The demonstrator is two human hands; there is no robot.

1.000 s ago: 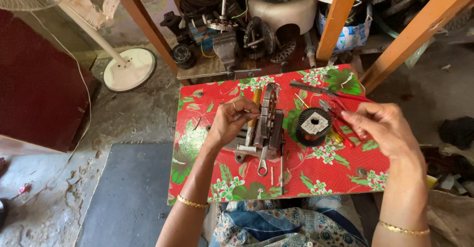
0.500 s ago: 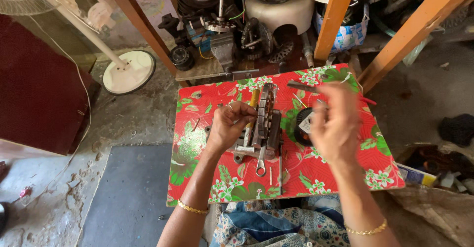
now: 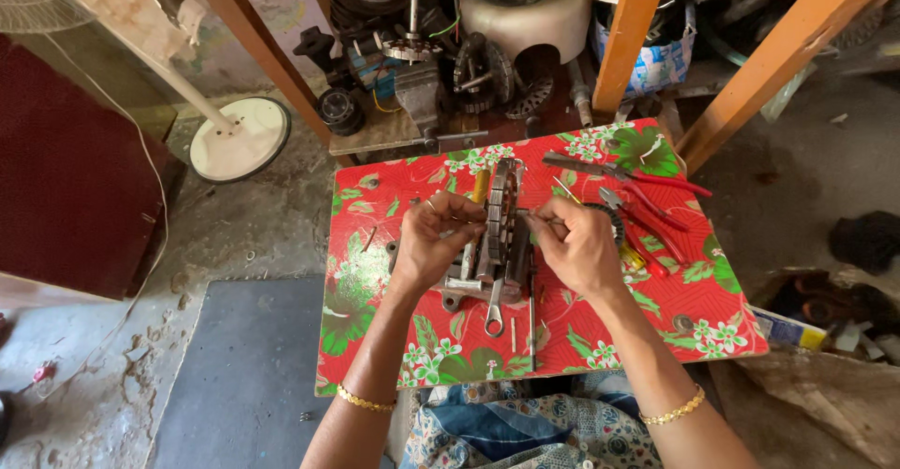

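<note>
L hand (image 3: 433, 237) fingers curled, R hand (image 3: 574, 244) pinching inward, both forearms extended fwd, wrists bent

Glossy floral oilcloth (image 3: 581, 338); dull grey metal motor part (image 3: 497, 244); rough concrete floor (image 3: 234, 244).

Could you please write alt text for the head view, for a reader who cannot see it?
Both hands, left and right, grip an upright metal motor part on a small table with a red floral cloth. A wrench lies below it and red-handled pliers to the right; a cluttered parts shelf stands behind.
</note>
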